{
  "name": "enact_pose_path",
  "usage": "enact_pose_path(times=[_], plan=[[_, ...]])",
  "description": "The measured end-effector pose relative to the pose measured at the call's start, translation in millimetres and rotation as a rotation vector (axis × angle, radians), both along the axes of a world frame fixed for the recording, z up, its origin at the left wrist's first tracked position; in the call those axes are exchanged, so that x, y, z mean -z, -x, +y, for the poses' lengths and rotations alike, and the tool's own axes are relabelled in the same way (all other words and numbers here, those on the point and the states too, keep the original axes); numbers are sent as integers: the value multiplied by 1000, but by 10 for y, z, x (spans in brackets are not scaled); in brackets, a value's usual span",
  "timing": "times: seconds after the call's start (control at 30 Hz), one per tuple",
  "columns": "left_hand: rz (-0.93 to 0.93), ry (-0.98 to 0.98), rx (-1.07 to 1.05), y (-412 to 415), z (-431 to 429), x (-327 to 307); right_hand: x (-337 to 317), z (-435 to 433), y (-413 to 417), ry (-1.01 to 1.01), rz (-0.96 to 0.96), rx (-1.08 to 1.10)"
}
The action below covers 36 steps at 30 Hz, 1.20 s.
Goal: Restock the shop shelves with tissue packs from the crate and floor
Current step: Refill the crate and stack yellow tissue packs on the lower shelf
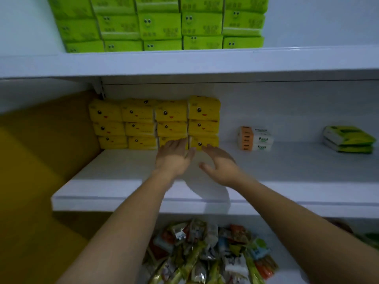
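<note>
Lying nearest the viewer, a heap of mixed snack packets (205, 255) covered the lower shelf (272, 230). Above it, two bare forearms reached over the front edge of the white middle shelf (114, 181). Left hand (174, 158): fingers straight and held together, fingertips touching the bottom row of the yellow tissue packs (155, 124). Right hand (220, 167): fingers extended, thumb spread apart, fingertips against the lowest pack of the rightmost column. Neither hand gripped anything. The yellow tissue packs stood against the back panel at the shelf's left end, four columns wide and three high, each printed with a cartoon face. Further right on the same shelf, well apart, stood a small stack of white-and-orange tissue packs (255, 138) and, near the frame edge, green-and-white packs (348, 139). Farthest, the upper shelf (184, 62) carried rows of lime-green tissue packs (160, 25).
</note>
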<state>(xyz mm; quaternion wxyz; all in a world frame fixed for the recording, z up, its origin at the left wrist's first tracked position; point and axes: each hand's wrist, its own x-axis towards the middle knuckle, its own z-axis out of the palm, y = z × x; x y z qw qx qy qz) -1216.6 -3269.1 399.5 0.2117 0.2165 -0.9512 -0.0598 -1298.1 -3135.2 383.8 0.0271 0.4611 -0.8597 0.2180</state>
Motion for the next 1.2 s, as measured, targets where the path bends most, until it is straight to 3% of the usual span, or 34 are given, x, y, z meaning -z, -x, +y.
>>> enact_pose_path(times=[0.27,0.4,0.63,0.93,1.2], plan=[[-27,-68,-53,-1647,364,633,400,462,-1612,-29,-1,-154],[-90,-145,-113,-2307,502,1268,960,520,-2177,-58,-104,-185],[-221,-510,-227,-3171,753,2408,2207,594,-2843,-196,-314,-262],[-396,-735,-389,-3630,612,3962,3771,506,-3041,-380,-526,-292],[-419,-873,-354,-3156,418,5051,4873,398,-2691,-365,-777,-25]])
